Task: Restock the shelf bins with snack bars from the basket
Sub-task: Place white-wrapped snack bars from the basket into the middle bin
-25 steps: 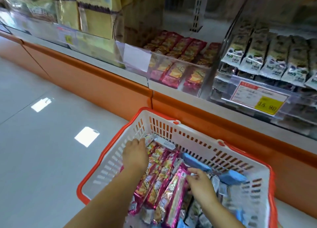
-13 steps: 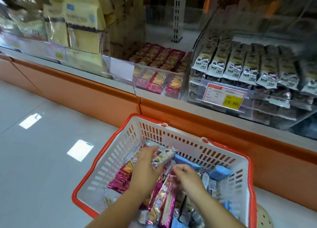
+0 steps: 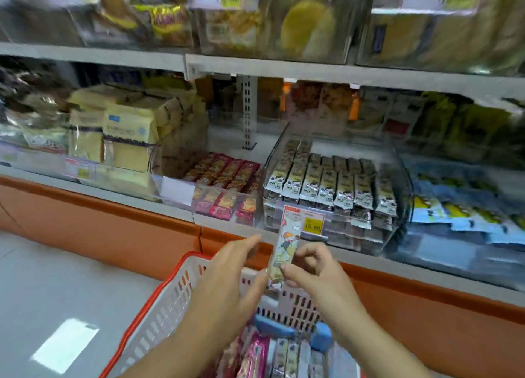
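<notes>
A pale snack bar (image 3: 284, 249) with a cartoon figure stands upright above the basket. My left hand (image 3: 235, 275) pinches its lower end with the thumb, its fingers stretched behind the bar. My right hand (image 3: 315, 272) pinches the same lower end from the right. The white basket with an orange rim (image 3: 159, 312) sits below, holding several pink, pale and blue bars (image 3: 281, 355). Straight ahead a clear shelf bin (image 3: 332, 190) holds rows of matching pale bars, and a bin of red-pink bars (image 3: 227, 181) stands to its left.
An orange shelf base (image 3: 113, 221) runs across behind the basket. A yellow price tag (image 3: 312, 224) hangs on the pale-bar bin. Blue packets (image 3: 466, 212) fill the bin at right, beige bags (image 3: 125, 139) the left. An upper shelf (image 3: 284, 68) overhangs. Grey floor lies at left.
Both hands have risen out of the basket holding one pale bar upright. The view has tilted up toward the shelves.
</notes>
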A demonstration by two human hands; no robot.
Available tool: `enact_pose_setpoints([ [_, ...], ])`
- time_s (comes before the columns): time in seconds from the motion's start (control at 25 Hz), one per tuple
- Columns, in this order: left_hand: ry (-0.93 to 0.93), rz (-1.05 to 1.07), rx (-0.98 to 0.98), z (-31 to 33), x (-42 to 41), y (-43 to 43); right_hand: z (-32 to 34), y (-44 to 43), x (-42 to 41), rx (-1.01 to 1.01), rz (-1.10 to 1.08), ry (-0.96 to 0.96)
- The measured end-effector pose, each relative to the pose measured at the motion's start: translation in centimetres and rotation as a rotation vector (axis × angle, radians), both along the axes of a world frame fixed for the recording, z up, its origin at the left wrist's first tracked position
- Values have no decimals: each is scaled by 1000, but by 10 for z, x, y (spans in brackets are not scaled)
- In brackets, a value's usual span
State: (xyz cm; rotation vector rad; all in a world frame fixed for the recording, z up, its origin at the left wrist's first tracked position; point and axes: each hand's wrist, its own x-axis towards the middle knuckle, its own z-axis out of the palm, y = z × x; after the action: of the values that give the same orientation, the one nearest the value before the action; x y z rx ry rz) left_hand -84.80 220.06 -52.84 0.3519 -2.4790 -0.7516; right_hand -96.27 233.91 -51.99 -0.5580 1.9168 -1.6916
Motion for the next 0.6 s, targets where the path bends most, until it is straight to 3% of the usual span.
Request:
enact_pose_setpoints([
  [0.2, 79, 47, -119, 45, -72, -28, 97, -2, -85, -133, -250, 288],
  [0.32, 17, 27, -118, 45, -107, -36, 133, -26, -165, -81, -373, 356],
  [0.48, -15, 47, -48, 40, -130, -48, 134, -67, -243, 129, -298, 312],
  [0.6, -34, 27, -26, 36, -134, -52, 116, -88, -268, 213, -272, 154],
])
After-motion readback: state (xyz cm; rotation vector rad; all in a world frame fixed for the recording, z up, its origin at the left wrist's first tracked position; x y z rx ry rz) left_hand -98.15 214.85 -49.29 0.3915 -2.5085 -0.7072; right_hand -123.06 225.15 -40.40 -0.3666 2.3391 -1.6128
